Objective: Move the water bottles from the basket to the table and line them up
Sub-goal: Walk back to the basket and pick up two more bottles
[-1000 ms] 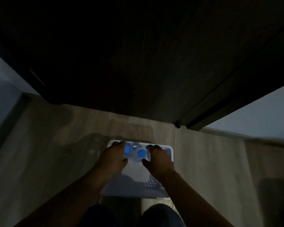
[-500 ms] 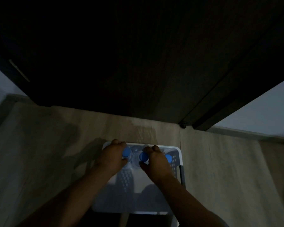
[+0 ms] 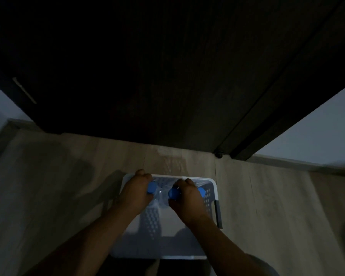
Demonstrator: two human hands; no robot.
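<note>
Left hand point(image 3: 136, 191): forearm comes in from lower left, back of hand up, fingers curled down over the top of the left bottle point(image 3: 151, 188) at the far left corner of the basket point(image 3: 213, 181). Grip is wrapped on the bottle. Only its blue cap and a bit of clear shoulder show at the hand's right edge. Fingertips sit at the far rim.

Clear bottle bodies touch or nearly touch in the gap between the hands. Light is too dim to separate them.

Right hand point(image 3: 188, 200): forearm comes in from lower right, back of hand up, fingers curled and clamped round the neck of the middle bottle point(image 3: 173, 193), blue cap poking out on the hand's left side. Thumb is low on the near side.

Third bottle point(image 3: 201, 191): just right of the right hand, blue cap only visible, nobody holding it.

All three bottles stand upright along the basket's far wall. Basket is white, perforated, with a dark handle point(image 3: 218, 214) on its right side, and sits on the pale wood floor point(image 3: 267, 206). Dark door point(image 3: 147, 76) fills the top of the view, with pale wall point(image 3: 317, 132) at right.
</note>
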